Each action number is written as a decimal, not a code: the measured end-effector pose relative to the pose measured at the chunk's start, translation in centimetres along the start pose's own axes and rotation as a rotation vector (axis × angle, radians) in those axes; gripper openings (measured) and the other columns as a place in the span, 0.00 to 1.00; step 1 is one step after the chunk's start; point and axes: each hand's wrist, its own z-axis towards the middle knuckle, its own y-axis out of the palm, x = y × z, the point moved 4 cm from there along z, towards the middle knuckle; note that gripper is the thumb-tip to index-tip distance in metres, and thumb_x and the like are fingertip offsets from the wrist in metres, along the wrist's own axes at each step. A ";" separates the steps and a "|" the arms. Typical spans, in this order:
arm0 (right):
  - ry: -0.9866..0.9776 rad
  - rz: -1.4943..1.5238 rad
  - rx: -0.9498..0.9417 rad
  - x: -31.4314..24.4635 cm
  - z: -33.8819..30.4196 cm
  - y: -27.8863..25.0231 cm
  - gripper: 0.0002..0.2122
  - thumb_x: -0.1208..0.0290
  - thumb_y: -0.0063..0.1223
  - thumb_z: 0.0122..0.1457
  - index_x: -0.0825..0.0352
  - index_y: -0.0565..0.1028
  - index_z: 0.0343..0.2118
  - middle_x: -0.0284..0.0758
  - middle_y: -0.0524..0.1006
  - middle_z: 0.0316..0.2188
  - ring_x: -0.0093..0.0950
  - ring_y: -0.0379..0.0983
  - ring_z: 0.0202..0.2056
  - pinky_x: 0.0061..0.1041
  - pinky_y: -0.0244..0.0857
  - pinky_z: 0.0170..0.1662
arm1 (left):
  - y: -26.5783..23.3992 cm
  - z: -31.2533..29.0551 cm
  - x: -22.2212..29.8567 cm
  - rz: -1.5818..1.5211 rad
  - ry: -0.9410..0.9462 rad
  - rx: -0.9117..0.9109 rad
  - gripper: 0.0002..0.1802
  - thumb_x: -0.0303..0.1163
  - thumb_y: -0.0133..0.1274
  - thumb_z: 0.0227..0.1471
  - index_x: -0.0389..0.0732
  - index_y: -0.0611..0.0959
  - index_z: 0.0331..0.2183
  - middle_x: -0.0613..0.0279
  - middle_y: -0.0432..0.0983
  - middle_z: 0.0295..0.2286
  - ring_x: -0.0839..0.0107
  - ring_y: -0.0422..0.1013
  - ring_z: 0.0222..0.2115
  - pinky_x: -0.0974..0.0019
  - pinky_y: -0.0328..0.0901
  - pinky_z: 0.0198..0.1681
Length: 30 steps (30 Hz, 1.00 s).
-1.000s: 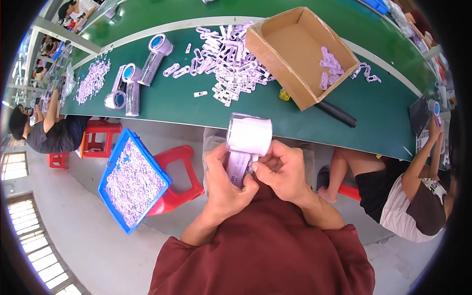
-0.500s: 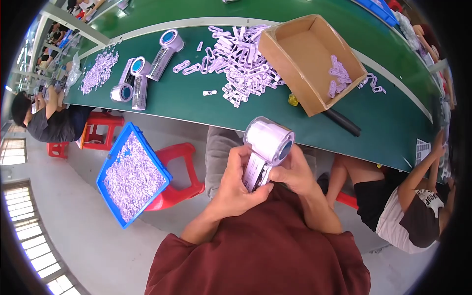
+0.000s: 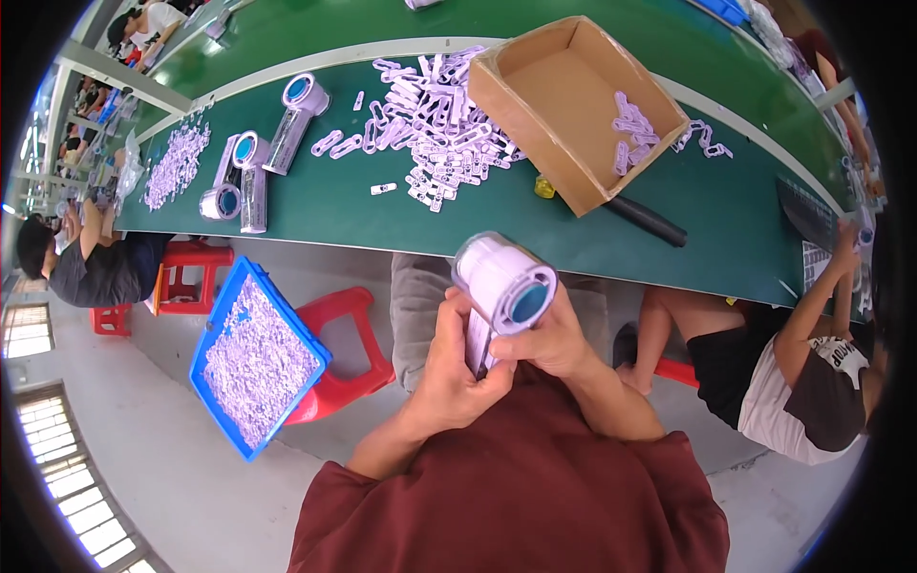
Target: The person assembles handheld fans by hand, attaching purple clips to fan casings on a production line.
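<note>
Seemingly midway, from the head view: the left hand (image 3: 457, 371) and right hand (image 3: 546, 336) both grasp a pale roll device (image 3: 501, 291) near the chest. Finished-looking rolls (image 3: 250, 170) lie far left on the green table (image 3: 497, 222); a loose purple pieces pile (image 3: 435, 116) remains.

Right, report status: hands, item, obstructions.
Both hands, left hand and right hand, gripping pale lilac plastic tube with blue-centred round end. Held above lap, short of green table. Nothing between.
</note>
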 end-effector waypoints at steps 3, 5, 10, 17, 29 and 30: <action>0.020 -0.003 0.058 1.4 0.2 -0.6 0.26 0.73 0.66 0.52 0.71 0.67 0.52 0.33 0.75 0.41 0.21 0.73 0.40 0.22 0.70 0.43 | 0.0 0.6 -0.1 0.071 -0.042 -0.006 0.30 0.22 0.55 0.48 0.35 0.61 0.51 0.54 0.67 0.41 0.69 0.69 0.38 0.65 0.66 0.44; 0.058 0.025 0.031 1.5 0.3 -0.4 0.24 0.69 0.63 0.56 0.70 0.66 0.53 0.34 0.75 0.41 0.20 0.72 0.36 0.20 0.71 0.36 | 0.2 0.8 -0.5 -0.371 -0.245 0.032 0.28 0.19 0.53 0.48 0.37 0.61 0.50 0.58 0.68 0.37 0.76 0.70 0.26 0.70 0.70 0.29; -0.002 -0.007 -0.008 1.1 0.1 -0.2 0.26 0.69 0.60 0.58 0.71 0.64 0.56 0.35 0.74 0.44 0.20 0.72 0.37 0.21 0.72 0.38 | 0.4 1.1 -0.2 -0.594 -0.114 0.011 0.28 0.18 0.52 0.49 0.39 0.60 0.49 0.58 0.70 0.32 0.77 0.70 0.19 0.72 0.68 0.21; 0.120 0.147 -0.131 0.3 0.0 0.0 0.25 0.71 0.51 0.61 0.71 0.61 0.60 0.35 0.73 0.45 0.21 0.71 0.42 0.20 0.72 0.38 | 0.2 1.2 -0.5 -0.723 -0.102 -0.016 0.24 0.20 0.51 0.52 0.38 0.60 0.48 0.56 0.71 0.30 0.73 0.71 0.19 0.69 0.69 0.19; 0.040 -0.030 -0.065 -0.4 -0.7 0.5 0.24 0.74 0.59 0.57 0.68 0.64 0.55 0.32 0.73 0.41 0.19 0.73 0.38 0.19 0.73 0.31 | 0.7 0.8 -0.4 -0.512 -0.121 0.029 0.23 0.18 0.53 0.50 0.39 0.61 0.45 0.57 0.71 0.31 0.74 0.71 0.18 0.70 0.69 0.20; 0.033 -0.064 -0.052 -0.4 -0.7 0.3 0.25 0.74 0.60 0.56 0.68 0.63 0.56 0.31 0.73 0.43 0.20 0.71 0.42 0.22 0.72 0.39 | 0.8 0.8 -0.1 -0.479 -0.129 0.022 0.24 0.18 0.53 0.50 0.40 0.60 0.45 0.57 0.71 0.31 0.74 0.71 0.19 0.70 0.69 0.20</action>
